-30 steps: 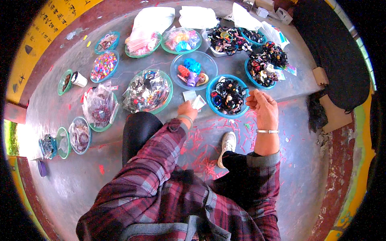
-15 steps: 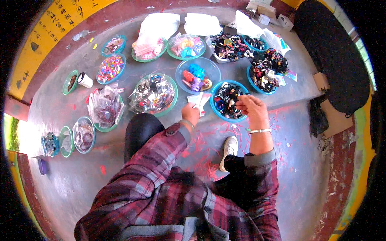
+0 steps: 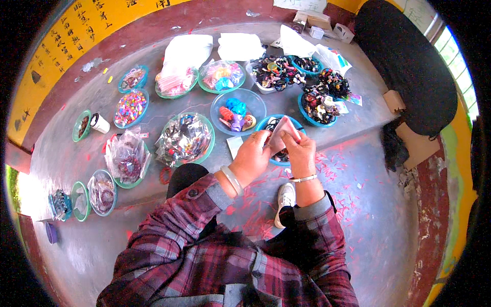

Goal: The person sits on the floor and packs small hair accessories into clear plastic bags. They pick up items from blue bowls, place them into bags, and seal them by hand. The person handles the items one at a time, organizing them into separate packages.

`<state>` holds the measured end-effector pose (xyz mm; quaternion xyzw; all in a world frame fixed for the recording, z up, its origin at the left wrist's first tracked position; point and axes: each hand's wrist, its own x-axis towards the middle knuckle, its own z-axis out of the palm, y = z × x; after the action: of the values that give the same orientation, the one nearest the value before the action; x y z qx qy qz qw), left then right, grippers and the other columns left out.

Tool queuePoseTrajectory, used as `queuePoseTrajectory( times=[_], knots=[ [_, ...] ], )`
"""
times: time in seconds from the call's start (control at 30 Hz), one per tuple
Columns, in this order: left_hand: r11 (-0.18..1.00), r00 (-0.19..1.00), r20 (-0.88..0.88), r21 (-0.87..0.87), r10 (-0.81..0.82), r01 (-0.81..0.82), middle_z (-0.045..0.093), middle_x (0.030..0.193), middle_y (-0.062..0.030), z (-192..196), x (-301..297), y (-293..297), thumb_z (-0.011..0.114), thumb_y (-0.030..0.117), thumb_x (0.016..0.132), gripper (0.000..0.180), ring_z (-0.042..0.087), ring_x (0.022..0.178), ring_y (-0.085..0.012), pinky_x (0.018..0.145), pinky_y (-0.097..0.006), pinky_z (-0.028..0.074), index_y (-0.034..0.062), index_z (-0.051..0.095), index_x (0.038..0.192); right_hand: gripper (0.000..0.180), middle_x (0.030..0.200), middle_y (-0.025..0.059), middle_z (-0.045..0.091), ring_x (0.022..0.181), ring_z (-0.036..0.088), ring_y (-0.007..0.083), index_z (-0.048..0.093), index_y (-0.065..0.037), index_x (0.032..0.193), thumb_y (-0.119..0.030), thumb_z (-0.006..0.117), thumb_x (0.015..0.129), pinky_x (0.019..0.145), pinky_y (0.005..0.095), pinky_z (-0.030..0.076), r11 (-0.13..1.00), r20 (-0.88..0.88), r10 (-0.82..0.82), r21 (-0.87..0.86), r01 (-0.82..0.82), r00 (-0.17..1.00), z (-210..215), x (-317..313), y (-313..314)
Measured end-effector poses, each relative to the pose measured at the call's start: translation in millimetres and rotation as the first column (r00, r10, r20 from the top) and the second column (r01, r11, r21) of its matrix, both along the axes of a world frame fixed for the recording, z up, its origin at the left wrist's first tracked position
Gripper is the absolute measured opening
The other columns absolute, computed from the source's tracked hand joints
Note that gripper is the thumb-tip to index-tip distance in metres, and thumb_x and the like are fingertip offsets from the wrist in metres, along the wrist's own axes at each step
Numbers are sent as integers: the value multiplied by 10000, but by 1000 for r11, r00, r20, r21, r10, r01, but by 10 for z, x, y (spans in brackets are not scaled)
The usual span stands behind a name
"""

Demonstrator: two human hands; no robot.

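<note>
Over the blue basket (image 3: 262,123) on my right, both hands grip a small pinkish see-through plastic bag (image 3: 280,134). My left hand (image 3: 252,159) pinches its left edge, and my right hand (image 3: 300,153) has its fingers closed on the upper right side. Beneath the bag, black hair ties (image 3: 280,155) with small ornaments partly show in the basket. Whether anything lies inside the bag I cannot make out. A white card (image 3: 234,146) rests beside my left hand, in front of a clear blue bowl (image 3: 214,121) of colourful bundles.
Left of my hands stands a green basket (image 3: 211,140) of bagged trinkets. Farther back are a bowl of colourful beads (image 3: 131,108), white sacks (image 3: 189,49) and baskets of dark hair ties (image 3: 321,105). Red scraps (image 3: 332,171) litter the floor by my shoe (image 3: 285,202).
My right hand has come left from above the basket to grip the bag. My left hand has moved right to meet it. The whole view has shifted slightly.
</note>
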<state>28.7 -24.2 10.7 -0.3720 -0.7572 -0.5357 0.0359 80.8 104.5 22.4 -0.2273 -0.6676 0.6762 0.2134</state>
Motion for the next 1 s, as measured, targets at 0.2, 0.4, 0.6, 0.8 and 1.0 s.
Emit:
queuePoseTrajectory(
  times=[0.2,0.4,0.6,0.8,1.0],
  knots=[
    [996,977,199,-31,-81,89,574,871,-191,-53,-124,46,514,0,732,216,584,811,-306,699,-349,469,-24,532,946,151,662,-33,545,581,461,36,644,-2,854,-129,599,784,492,193,374,990,113,30,132,-45,993,83,34,40],
    [874,467,744,344,-477,344,586,936,-105,68,-179,35,468,-35,801,196,587,895,-179,774,-277,490,-48,523,988,133,712,15,606,599,538,68,652,-23,861,-102,649,755,505,200,420,983,-50,-43,-181,34,998,86,-10,98],
    [810,198,787,556,-585,187,576,1018,-118,-113,-239,30,501,-5,797,247,595,894,-218,826,-333,485,-44,518,1040,140,720,26,619,588,562,90,649,-13,850,-97,669,740,502,200,427,956,-77,-41,-293,16,996,114,4,82],
    [800,115,795,574,-596,177,567,978,-101,-73,-241,17,488,-35,787,222,581,904,-197,831,-305,482,-45,516,1007,153,691,26,607,564,547,88,641,-10,800,-156,661,758,488,205,419,963,-32,-29,-268,20,999,62,12,145],
    [779,137,778,568,-613,264,590,981,-111,-37,-232,20,528,68,807,265,603,858,-192,793,-318,492,-44,517,1046,166,725,30,613,583,549,88,643,-4,858,-148,644,777,493,207,426,960,-8,55,-276,-55,998,59,26,190]
  ],
)
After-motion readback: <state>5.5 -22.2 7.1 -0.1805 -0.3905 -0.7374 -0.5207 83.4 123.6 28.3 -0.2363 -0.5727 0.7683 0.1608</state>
